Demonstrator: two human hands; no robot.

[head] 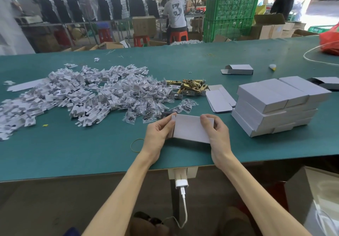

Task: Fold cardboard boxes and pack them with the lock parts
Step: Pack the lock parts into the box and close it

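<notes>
left hand [157,133]: grips the left end of the cardboard box [190,128], thumb on the top face, fingers curled behind.
right hand [217,135]: clamped on the right end of the same box, thumb over the top edge.
cardboard box: matte pale grey card, flat rectangular face, a small tab standing up at its top left corner; held just above the near part of the table [91,153], between the two hands.
table: teal covering, smooth and dull, with a pale edge strip.
finished boxes [271,105]: same grey card, closed, stacked in layers to the right of the hands.
box blanks [219,101]: flat die-cut sheets with rounded flaps, just left of the stack.
lock parts [190,87]: shiny brass-coloured metal, heaped beyond the held box.
screw bags [146,98]: small clear crinkled plastic packets holding dark pieces, spread beside the brass.
card inserts [64,92]: wide heap of small white folded pieces, far left.
rubber band [136,145]: thin yellow loop, lying near the left wrist.
writing: a large "3" on the back of a grey shirt [176,10] in the background; no print readable on the boxes.
</notes>
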